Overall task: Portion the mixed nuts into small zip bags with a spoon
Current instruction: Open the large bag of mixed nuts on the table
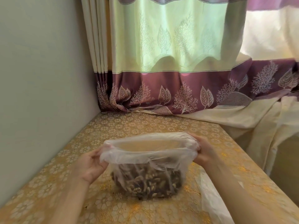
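A large clear plastic bag (148, 156) of mixed nuts (147, 183) stands on the table in front of me, its mouth pulled wide and its top rolled outward. My left hand (92, 164) grips the rolled rim on the left side. My right hand (203, 151) grips the rim on the right side. The nuts fill the lower part of the bag. Another piece of clear plastic (212, 202) lies flat on the table under my right forearm. No spoon is in view.
The table (145, 123) has a gold floral cloth and sits in a corner, with a plain wall (40, 78) on the left. A green and purple curtain (169, 62) hangs behind and drapes onto the table's far right edge.
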`<state>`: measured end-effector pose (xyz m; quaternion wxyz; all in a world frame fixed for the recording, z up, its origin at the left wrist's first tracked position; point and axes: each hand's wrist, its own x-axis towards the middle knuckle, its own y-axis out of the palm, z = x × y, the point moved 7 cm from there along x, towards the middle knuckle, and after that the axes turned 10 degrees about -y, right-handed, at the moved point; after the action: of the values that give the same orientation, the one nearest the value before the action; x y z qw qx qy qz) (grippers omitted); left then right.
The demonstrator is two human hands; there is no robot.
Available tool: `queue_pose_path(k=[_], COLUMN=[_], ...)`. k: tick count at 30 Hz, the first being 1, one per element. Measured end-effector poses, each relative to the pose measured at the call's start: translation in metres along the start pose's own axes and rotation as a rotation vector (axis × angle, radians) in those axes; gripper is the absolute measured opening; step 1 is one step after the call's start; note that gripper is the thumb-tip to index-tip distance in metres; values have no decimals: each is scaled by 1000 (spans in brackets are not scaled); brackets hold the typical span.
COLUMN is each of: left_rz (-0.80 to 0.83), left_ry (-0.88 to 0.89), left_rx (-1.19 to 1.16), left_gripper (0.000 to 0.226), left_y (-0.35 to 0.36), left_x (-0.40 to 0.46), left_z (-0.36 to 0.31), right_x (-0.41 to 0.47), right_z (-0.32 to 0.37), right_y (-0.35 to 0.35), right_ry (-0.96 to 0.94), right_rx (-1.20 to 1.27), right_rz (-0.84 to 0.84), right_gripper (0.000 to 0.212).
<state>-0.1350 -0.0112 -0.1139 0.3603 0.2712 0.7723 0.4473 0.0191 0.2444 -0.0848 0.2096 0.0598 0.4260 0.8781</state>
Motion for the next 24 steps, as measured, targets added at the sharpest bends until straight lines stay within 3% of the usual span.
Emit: queue_pose_path(k=[2,3,6,8,10,12,13,14,16,18,19,21,24], left_rz=[-199,-302,-381,-364,-317,-454,-519,-593,-592,-353,-202,-62,-187], left_ry=[164,169,122,97,45,176,311,496,983,1182,1145,946,733], left_rx=[182,265,433,530,581,897,1028,1149,1400,1692,1868,2220,2485], left_gripper=[33,28,19,10,12,5,19,31,32,29,30,34,48], left_y=[-17,-22,-37,-34,-21,-13,-9,0,32,58,63,55,27], left_x=[2,-1,2,-6,-15,-24,-30,-40,-68,-79,-76,-62,-49], left_z=[-7,-6,-5,-1,1,-7,-14,-19,-21,1,18,44,42], right_x=[3,4,5,-4,-9,-18,-27,-38,-61,-71,-70,-62,-65], right_z=[-2,-2,-4,-5,6,29,42,49,45,21,6,-14,-25], right_y=[-6,-12,-37,-47,-59,-56,-42,-21,24,49,52,44,31], right_ry=[-24,-34,-12,34,-45,-299,-502,-738,-1084,-1114,-1017,-792,-658], right_rx=[61,75,-22,-263,-637,-1088,-1287,-1411,-1550,-1743,-1887,-2174,-2394], right_rz=[-44,-80,-157,-163,-252,-383,-419,-382,-133,192,325,452,477], right_gripper=[25,27,24,7,5,12,17,17,12,16,22,37,38])
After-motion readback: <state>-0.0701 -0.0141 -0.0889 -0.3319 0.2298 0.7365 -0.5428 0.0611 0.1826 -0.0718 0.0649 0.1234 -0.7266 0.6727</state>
